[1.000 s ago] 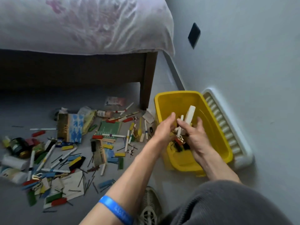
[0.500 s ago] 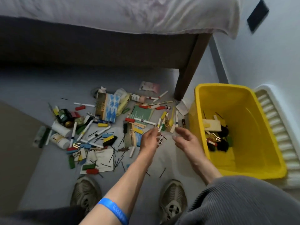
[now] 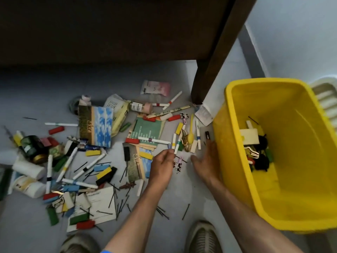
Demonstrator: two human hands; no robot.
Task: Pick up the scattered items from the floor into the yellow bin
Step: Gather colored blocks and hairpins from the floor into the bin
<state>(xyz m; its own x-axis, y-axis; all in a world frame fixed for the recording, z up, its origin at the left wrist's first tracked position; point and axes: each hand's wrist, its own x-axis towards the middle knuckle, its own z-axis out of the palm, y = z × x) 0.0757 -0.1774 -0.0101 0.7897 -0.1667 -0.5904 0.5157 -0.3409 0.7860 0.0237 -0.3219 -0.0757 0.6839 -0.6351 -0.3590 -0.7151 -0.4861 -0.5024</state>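
Left hand (image 3: 162,166) pinching white stick (image 3: 177,146) at lower end; right hand (image 3: 207,161) spread, beside bin (image 3: 235,179).

Both hands out of the yellow bin (image 3: 237,110), left hand (image 3: 162,166) pinching a white pen (image 3: 176,147)

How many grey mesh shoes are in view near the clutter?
2. One grey mesh shoe is at the bottom edge, below the white paper card; the other is at bottom centre, nearer the yellow plastic bin. The frame cuts off both.
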